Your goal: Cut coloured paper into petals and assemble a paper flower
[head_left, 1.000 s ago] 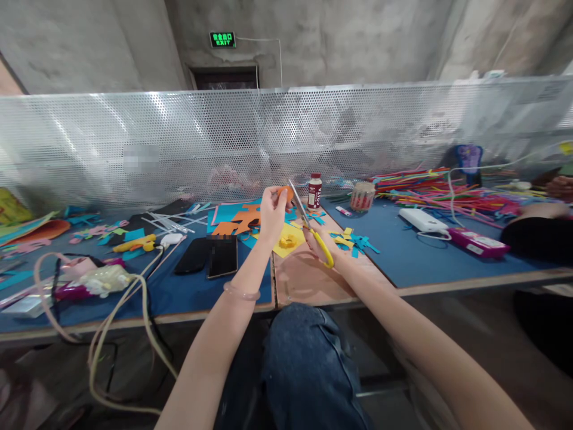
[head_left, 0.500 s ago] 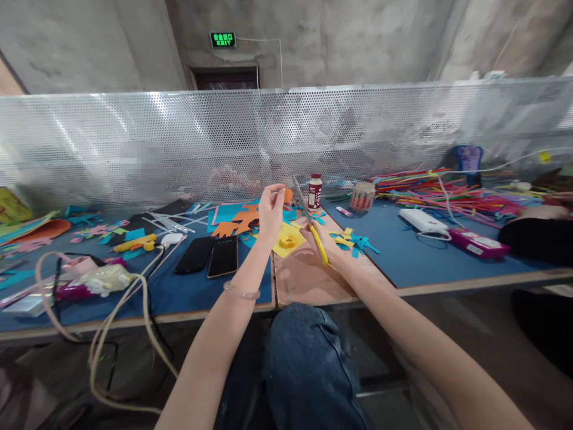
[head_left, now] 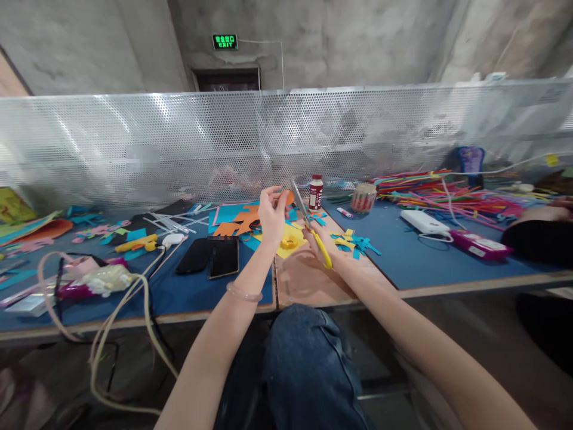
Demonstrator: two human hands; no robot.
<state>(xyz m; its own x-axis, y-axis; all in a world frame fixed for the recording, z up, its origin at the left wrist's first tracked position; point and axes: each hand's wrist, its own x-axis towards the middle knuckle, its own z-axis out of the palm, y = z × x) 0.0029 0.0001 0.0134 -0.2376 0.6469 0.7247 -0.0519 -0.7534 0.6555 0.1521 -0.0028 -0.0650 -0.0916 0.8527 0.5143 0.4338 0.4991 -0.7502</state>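
My left hand (head_left: 272, 214) pinches a small rounded piece of orange paper (head_left: 290, 197) between thumb and fingers. Close on its right, my right hand (head_left: 323, 246) grips yellow-handled scissors (head_left: 321, 248), whose metal blades point up and away beside the orange piece. Whether the blades touch the paper I cannot tell. Below the hands lies a yellow paper sheet (head_left: 283, 249) with a curled yellow piece (head_left: 289, 242) on it. Orange cut-paper shapes (head_left: 242, 222) rest on blue sheets left of my left hand. Yellow and blue scraps (head_left: 353, 241) lie right of my right hand.
Two dark phones (head_left: 224, 257) lie on the left, near a white charger (head_left: 172, 239) and cables. Behind the hands stand a red-capped bottle (head_left: 316, 192) and a jar (head_left: 363, 198). Colourful pipe cleaners (head_left: 441, 197), a white power bank (head_left: 424, 222) and another person's arm (head_left: 537, 230) are at right.
My left hand has turned slightly, its fingers more curled around the orange paper. The scissors remain in my right hand, tilted a little differently. The whole view has shifted slightly.
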